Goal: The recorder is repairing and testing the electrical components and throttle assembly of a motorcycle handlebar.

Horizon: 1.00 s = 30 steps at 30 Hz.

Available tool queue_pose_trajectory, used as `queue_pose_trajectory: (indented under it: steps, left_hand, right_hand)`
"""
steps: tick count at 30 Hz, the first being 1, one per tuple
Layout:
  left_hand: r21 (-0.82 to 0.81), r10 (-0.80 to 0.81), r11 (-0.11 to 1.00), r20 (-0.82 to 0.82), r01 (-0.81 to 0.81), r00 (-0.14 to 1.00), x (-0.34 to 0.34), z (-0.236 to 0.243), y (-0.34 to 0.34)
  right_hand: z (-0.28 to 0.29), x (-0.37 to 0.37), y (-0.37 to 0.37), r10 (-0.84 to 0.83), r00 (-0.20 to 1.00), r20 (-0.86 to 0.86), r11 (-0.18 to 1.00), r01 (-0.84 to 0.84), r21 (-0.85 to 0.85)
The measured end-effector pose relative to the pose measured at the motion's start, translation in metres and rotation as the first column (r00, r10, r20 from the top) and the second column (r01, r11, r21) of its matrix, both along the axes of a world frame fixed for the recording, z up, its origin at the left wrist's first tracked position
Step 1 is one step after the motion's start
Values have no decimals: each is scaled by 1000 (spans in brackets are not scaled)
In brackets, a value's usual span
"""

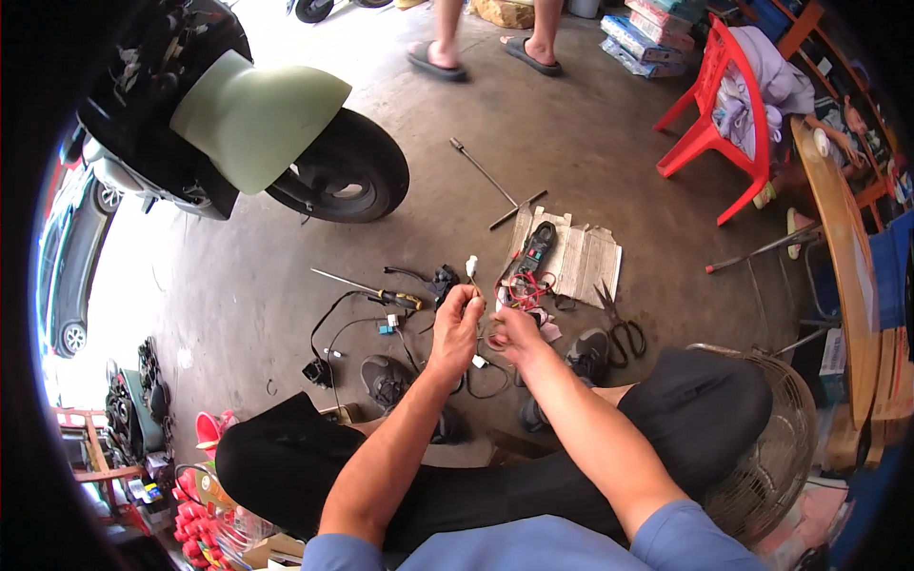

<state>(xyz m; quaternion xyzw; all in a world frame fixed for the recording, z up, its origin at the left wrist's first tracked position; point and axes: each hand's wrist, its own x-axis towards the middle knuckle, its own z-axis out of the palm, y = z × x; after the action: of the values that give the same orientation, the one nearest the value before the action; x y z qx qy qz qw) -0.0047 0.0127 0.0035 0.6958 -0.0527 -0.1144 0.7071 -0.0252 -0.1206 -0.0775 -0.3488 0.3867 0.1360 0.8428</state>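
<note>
My left hand (pixel 462 319) pinches a thin wire below a white connector (pixel 472 267), which points upward. Just right of it, my right hand (pixel 514 333) has its fingers curled around something I cannot make out, probably wiring. Behind that hand a dark clamp meter (pixel 538 249) with red leads lies on a flattened cardboard piece (pixel 590 257). On the floor to the left are a yellow-and-black screwdriver (pixel 400 300), a dark switch assembly (pixel 440 281), a blue connector (pixel 388 325) and tangled black cables. Black scissors (pixel 624 338) lie to the right.
A scooter front (pixel 248 114) stands upper left, a T-handle wrench (pixel 486 171) beyond my hands. Another person's feet (pixel 443 57) are at the top. A red chair (pixel 709 143) and wooden board (pixel 838 285) are right, a wire fan guard (pixel 762 447) lower right, red items (pixel 200 533) lower left.
</note>
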Motion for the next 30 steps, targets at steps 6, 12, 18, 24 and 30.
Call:
queue_pose_trajectory:
  steps: [6, 12, 18, 24, 30]
  left_hand:
    - [-89, 60, 994, -119, -71, 991, 19, 11, 9]
    - [85, 28, 996, -145, -16, 989, 6, -8, 7]
    - [233, 22, 972, -124, 8, 992, 6, -1, 12]
    - [243, -35, 968, -129, 66, 991, 7, -7, 10]
    - [266, -55, 960, -144, 93, 988, 6, -10, 15]
  right_hand:
    - [-54, -4, -49, 23, 999, -39, 511, -45, -859]
    - [-34, -19, -97, 171, 921, -351, -87, -341, -936]
    - [-40, -41, -89, 261, 718, -645, -321, -566, -759]
    - [-10, -11, -57, 341, 923, -176, -34, -175, -984]
    - [55, 19, -23, 412, 847, 337, 881, -274, -387]
